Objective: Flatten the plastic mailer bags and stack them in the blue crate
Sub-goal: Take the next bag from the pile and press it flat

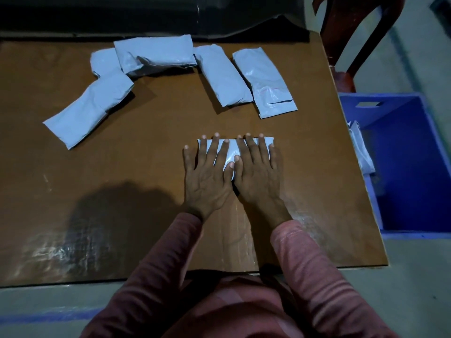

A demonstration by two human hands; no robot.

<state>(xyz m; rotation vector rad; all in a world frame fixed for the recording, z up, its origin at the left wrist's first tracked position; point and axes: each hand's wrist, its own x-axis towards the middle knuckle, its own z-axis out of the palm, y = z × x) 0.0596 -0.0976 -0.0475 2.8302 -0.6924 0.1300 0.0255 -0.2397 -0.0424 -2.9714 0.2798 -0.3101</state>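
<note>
A pale grey-blue mailer bag (230, 152) lies on the brown table (146, 167), mostly hidden under both my hands. My left hand (208, 178) presses flat on its left part with straight, spread fingers. My right hand (257, 175) presses flat on its right part, thumbs side by side. Several more puffy mailer bags lie along the far side: one at the left (89, 109), one on top at the back (153, 54), two at the right (223, 75) (266, 82). The blue crate (412, 167) stands on the floor right of the table, with a pale bag (361, 150) against its left wall.
A dark wooden chair (349, 42) stands beyond the table's far right corner, behind the crate. A dark surface runs along the table's far edge. The table's near left part is shiny bare wood.
</note>
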